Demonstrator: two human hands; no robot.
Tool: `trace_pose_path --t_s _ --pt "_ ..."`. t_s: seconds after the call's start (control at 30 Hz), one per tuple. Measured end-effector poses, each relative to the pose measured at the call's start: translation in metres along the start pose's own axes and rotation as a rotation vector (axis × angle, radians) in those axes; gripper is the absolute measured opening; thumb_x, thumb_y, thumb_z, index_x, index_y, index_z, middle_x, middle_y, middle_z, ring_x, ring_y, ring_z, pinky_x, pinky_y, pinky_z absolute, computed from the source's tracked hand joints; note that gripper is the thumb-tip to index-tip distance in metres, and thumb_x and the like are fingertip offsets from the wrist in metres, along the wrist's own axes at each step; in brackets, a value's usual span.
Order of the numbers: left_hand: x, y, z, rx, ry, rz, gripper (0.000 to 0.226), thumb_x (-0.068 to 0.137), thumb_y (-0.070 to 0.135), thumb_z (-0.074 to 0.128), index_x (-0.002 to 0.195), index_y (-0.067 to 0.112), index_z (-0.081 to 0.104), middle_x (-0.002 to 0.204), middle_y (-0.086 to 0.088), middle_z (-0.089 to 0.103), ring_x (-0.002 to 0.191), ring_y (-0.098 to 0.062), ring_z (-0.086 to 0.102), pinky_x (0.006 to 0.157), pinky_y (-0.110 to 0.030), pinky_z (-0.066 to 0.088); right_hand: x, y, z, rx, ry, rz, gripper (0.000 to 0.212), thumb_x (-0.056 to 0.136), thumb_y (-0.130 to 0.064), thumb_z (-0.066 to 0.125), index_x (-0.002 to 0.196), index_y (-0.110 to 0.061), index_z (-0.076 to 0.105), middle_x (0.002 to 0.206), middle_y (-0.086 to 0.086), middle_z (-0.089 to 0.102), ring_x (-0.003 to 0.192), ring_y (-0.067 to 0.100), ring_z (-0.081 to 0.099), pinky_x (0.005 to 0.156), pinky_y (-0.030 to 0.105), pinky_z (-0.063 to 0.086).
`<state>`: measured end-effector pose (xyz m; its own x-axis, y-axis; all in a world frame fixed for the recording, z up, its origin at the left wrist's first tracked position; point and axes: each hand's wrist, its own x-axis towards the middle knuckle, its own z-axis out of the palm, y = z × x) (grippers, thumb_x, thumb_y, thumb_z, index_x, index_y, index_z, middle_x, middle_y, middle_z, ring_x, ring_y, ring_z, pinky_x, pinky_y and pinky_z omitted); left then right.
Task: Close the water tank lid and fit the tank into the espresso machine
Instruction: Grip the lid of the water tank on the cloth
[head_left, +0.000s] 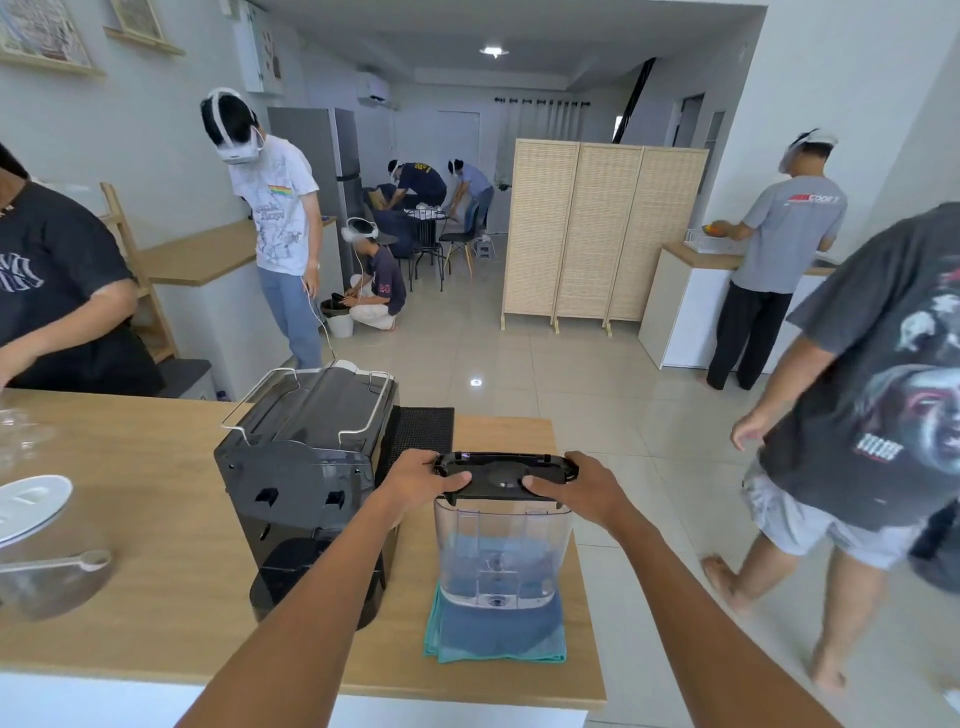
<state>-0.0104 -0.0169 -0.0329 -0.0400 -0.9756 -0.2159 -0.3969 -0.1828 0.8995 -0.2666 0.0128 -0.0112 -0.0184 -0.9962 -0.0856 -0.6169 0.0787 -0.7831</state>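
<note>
Tank (501, 558), clear plastic, boxy with rounded corners, looks empty and stands on a folded teal cloth (493, 636) near the bench's (156, 519) right edge, just right of the glossy black machine (306, 478). Left hand (423, 480) and right hand (584, 486) each grip an end of its black lid (504, 475)

Espresso machine (306, 467) stands just left of the water tank (501, 556), narrow gap between them taken by the left forearm. Right of the machine, beyond the tank, the desk (156, 519) ends, open air there. Behind the tank a black mat (423, 428), low. Left of the machine: white plate (31, 504), spoon (67, 564), bare wood between.
</note>
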Motion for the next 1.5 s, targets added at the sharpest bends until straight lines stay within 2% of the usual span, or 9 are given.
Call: trace_pose_path --t_s 0.2,0.4,0.6,0.9,1.07,1.2,1.3,1.37,1.5 --pt "-0.008 -0.003 0.0 -0.083 0.051 0.08 0.028 0.075 0.013 0.087 0.1 0.017 0.074 0.106 -0.008 0.076 0.101 -0.024 0.071 0.1 -0.035 0.053 0.0 0.006 0.003 0.054 0.03 -0.047 0.058 0.072 -0.045 0.085 0.116 -0.023 0.056 0.106 -0.007 0.062 0.089 0.009 0.058 0.061 0.011 0.04" --pt "-0.017 -0.002 0.001 -0.159 0.113 0.172 0.037 0.078 0.005 0.083 0.112 0.014 0.073 0.1 -0.006 0.077 0.091 -0.017 0.075 0.072 -0.016 0.059 -0.002 0.005 0.004 0.116 0.07 -0.108 0.056 0.076 -0.032 0.085 0.121 -0.022 0.053 0.104 -0.007 0.061 0.081 -0.002 0.058 0.053 0.004 0.045" --pt "-0.019 -0.005 0.002 -0.093 0.22 0.224 0.063 0.072 0.017 0.089 0.131 0.016 0.068 0.103 -0.004 0.08 0.095 -0.018 0.076 0.085 -0.046 0.062 0.0 0.007 0.006 0.121 0.122 -0.143 0.06 0.077 -0.03 0.085 0.125 -0.024 0.049 0.104 -0.003 0.066 0.082 0.007 0.065 0.054 0.014 0.053" --pt "-0.023 -0.007 0.009 -0.079 0.367 0.316 0.053 0.071 0.008 0.089 0.121 0.012 0.073 0.115 0.003 0.072 0.093 0.011 0.068 0.08 -0.009 0.053 -0.004 0.01 0.009 0.099 0.142 -0.14 0.065 0.077 -0.037 0.083 0.129 -0.026 0.046 0.113 -0.004 0.064 0.102 0.018 0.064 0.088 0.038 0.057" --pt "-0.025 -0.01 0.013 -0.149 0.423 0.314 0.044 0.074 0.006 0.087 0.116 0.011 0.076 0.117 -0.009 0.075 0.111 -0.013 0.068 0.092 -0.019 0.055 -0.008 0.005 0.012 0.09 0.144 -0.106 0.072 0.084 -0.052 0.071 0.143 -0.022 0.044 0.123 -0.005 0.063 0.114 0.019 0.062 0.099 0.038 0.052" --pt "-0.029 -0.012 0.018 -0.214 0.424 0.301 0.041 0.074 0.017 0.088 0.113 0.01 0.078 0.11 -0.005 0.077 0.093 0.01 0.068 0.082 -0.007 0.053 -0.007 0.001 0.013 0.112 0.147 -0.055 0.083 0.084 -0.072 0.051 0.151 -0.024 0.039 0.143 0.004 0.057 0.125 0.024 0.057 0.107 0.04 0.045" --pt "-0.035 -0.004 0.025 -0.335 0.467 0.214 0.016 0.082 0.043 0.079 0.068 0.035 0.08 0.066 0.012 0.075 0.063 0.006 0.067 0.075 -0.024 0.056 -0.009 -0.004 0.015 0.148 0.175 -0.034 0.071 0.092 -0.066 0.045 0.148 -0.023 0.045 0.141 0.001 0.058 0.099 0.011 0.063 0.09 0.022 0.045" --pt "-0.034 0.002 0.029 -0.368 0.512 0.168 0.059 0.088 0.05 0.069 0.035 0.031 0.055 0.037 0.014 0.045 0.038 0.001 0.044 0.064 -0.026 0.046 -0.01 -0.006 0.017 0.174 0.209 -0.038 0.062 0.095 -0.063 0.043 0.142 -0.024 0.053 0.128 -0.001 0.066 0.074 0.001 0.06 0.069 0.009 0.039" --pt "-0.031 0.01 0.031 -0.35 0.538 0.087 0.03 0.088 0.052 0.068 0.089 0.026 0.083 0.058 0.019 0.064 0.059 0.007 0.053 0.064 -0.021 0.044 -0.013 -0.007 0.019 0.219 0.29 -0.037 0.054 0.093 -0.064 0.045 0.129 -0.029 0.067 0.096 -0.01 0.073 0.062 0.004 0.065 0.053 0.005 0.039"
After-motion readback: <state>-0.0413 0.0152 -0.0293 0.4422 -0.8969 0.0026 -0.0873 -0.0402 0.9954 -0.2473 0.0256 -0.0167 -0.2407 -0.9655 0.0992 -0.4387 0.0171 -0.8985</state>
